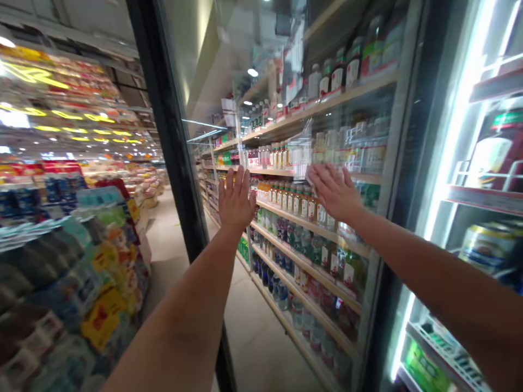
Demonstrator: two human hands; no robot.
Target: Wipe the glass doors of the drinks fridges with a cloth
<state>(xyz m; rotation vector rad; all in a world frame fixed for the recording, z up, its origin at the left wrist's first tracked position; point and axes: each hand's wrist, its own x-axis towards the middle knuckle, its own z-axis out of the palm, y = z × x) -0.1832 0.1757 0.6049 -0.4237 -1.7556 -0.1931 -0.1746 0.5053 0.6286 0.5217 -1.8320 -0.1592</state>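
Observation:
An opened glass cooler door [261, 305] with a dark frame stands in front of me. My left hand [236, 202] is open, its fingers stretched upward and its palm flat against the glass. Farther right, my right hand [335, 191] reaches to the same pane, its fingers extended over a pale cloth [309, 173] pressed to the glass. Only a small edge of this cloth shows at the fingertips; the remainder is hidden under the hand.
Through the glass, and partly as reflection, appear shelves of bottles [294, 201]. At right is the lit cooler interior, with cans [488, 245] on a rack. Stacked packaged goods [110, 272] line the left side, beside an aisle floor [161, 234].

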